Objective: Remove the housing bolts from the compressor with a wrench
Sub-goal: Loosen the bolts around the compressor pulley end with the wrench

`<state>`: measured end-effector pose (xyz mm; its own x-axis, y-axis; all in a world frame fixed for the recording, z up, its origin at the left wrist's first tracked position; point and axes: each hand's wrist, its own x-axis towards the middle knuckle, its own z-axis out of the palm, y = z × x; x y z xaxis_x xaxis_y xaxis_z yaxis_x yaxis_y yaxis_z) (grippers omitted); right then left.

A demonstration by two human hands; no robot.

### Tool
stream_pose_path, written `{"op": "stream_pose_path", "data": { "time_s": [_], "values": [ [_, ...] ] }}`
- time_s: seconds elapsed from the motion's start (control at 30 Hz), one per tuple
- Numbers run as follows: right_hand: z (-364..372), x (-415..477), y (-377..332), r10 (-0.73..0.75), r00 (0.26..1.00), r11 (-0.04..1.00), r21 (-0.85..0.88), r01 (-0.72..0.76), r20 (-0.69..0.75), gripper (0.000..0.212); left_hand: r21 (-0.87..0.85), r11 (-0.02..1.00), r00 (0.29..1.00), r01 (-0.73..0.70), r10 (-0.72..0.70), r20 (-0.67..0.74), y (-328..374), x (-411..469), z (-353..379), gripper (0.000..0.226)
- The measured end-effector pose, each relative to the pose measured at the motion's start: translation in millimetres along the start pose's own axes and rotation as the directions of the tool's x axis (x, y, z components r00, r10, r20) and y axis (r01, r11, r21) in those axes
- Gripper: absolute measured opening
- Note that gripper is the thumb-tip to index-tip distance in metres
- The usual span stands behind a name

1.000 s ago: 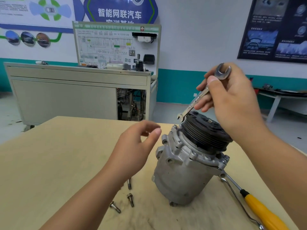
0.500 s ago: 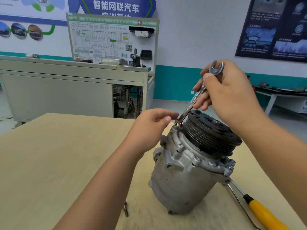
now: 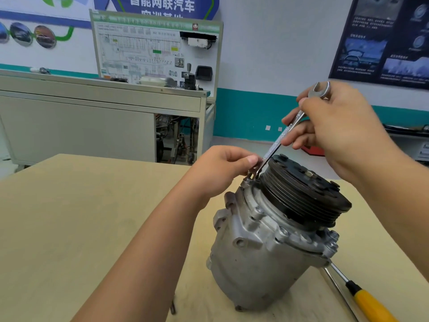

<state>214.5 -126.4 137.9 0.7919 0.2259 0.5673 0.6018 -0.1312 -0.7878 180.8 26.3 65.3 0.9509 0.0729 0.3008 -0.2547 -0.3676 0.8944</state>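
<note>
Compressor (image 3: 267, 252) is stood tilted on the wooden table (image 3: 69, 228), toward its right side, with the black pulley (image 3: 301, 194) uppermost. A second ago the left hand (image 3: 220, 168) was held in mid-air, apart from the tool; now it has been brought to the lower end of the wrench (image 3: 281, 138), which is pinched there between thumb and curled fingers. The upper shank is gripped in the right hand (image 3: 336, 131), the free open end left showing above the knuckles. The lower end has been set down at a housing bolt (image 3: 247, 180) on the top flange. Whether it is fully seated cannot be told. Fitting is judged nearly done, with turning not yet begun. One loose bolt (image 3: 173, 307) is seen by the near edge, so some removal is judged already finished.
</note>
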Motion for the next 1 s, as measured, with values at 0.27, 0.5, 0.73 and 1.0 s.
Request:
{"op": "stream_pose_path", "data": {
  "time_s": [0.27, 0.5, 0.73, 1.0],
  "values": [
    [-5, 6, 5, 0.082, 0.997, 0.989, 0.122, -0.083, 0.013, 0.018, -0.082, 0.996, 0.998, 0.024, -0.019, 0.056, -7, 2, 1, 0.016],
    [-7, 8, 5, 0.113, 0.993, 0.967, 0.226, -0.119, 0.042, 0.012, -0.127, 0.991, 0.996, 0.043, -0.032, 0.088, -7, 2, -1, 0.017],
    [-7, 6, 5, 0.093, 0.995, 0.962, 0.255, -0.1, 0.042, 0.009, -0.158, 0.985, 0.995, 0.063, -0.049, 0.09, -6, 1, 0, 0.019],
    [-11, 7, 3, 0.11, 0.991, 0.973, 0.193, -0.123, 0.076, 0.012, -0.165, 0.983, 0.995, 0.08, -0.069, 0.068, -7, 2, 0, 0.014]
  ]
}}
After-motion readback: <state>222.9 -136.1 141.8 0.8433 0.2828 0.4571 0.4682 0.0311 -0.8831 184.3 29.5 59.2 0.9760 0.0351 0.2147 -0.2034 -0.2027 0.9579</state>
